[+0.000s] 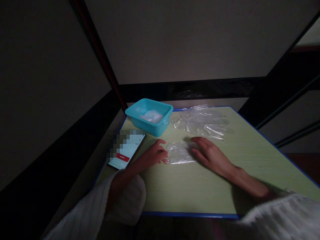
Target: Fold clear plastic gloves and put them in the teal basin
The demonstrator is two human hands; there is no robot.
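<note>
A folded sheet of thin clear plastic, which looks like a disposable glove, lies flat on the table between my hands. At its left edge is my left hand, fingers bent and spread, with the fingertips touching the plastic. My right hand rests over the right end with its fingers stretched out and the thumb apart, hiding that end. Further back on the right, several clear plastic gloves lie in a loose, crinkled pile.
A turquoise plastic basket stands at the back left with clear, whitish plastic inside. Near my left forearm, a phone with a lit screen lies at the table's left edge. The pale table has a blue rim, with dark-trimmed panels behind it.
</note>
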